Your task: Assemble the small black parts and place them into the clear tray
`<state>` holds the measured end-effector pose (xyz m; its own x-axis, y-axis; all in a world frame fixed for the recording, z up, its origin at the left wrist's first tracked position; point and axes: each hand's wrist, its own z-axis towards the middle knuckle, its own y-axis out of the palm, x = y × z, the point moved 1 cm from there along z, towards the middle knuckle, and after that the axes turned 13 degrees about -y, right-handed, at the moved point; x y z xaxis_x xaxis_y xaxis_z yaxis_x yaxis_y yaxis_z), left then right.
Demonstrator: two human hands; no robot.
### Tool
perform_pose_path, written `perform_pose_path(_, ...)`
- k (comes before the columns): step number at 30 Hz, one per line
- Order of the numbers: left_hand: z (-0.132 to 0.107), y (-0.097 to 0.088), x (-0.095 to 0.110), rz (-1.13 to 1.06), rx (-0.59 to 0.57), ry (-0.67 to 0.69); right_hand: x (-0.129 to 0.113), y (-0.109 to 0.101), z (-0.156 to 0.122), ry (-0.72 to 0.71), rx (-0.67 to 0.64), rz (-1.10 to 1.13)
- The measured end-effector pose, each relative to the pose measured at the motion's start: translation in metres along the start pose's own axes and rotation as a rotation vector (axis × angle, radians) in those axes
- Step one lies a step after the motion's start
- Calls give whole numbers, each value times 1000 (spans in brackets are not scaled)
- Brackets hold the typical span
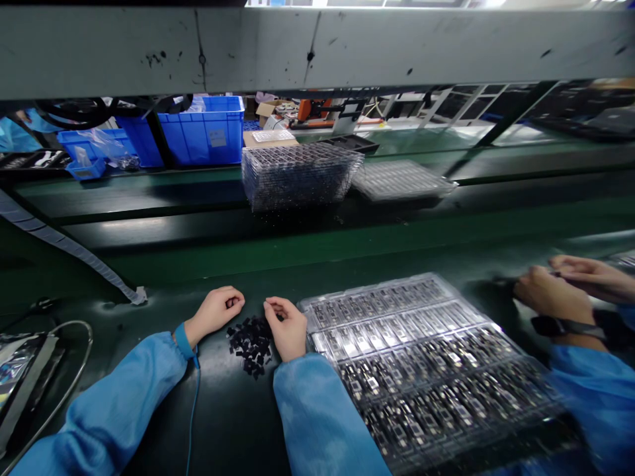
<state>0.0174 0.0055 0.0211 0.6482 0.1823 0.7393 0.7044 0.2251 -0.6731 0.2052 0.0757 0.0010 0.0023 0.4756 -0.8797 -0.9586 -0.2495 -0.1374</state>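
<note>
My left hand [217, 316] hovers at the upper left of a pile of small black pieces [251, 345]. Its thumb and fingers are pinched together, and whatever they may hold is too small to make out. On the pile's right side my right hand [289, 329] is closed too, thumb against fingertips; I cannot see what, if anything, is in it. A blue wrist strap [183, 340] with a cord is on my left wrist. Just right of my right hand lies a clear plastic tray [317, 311], its rows filled with small metallic parts [397, 416].
A co-worker's hands [555, 291] are busy at the right, beyond the tray. A stack of clear trays [300, 178] and flatter trays [401, 180] sit on the far ledge. Blue bins [203, 135] stand behind. A grey beam [367, 49] crosses overhead.
</note>
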Motion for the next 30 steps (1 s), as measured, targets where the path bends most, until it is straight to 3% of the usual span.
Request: perform_pose_path(30, 0, -1, 1, -5, -14, -16, -3, 0, 1, -6, -5, -9)
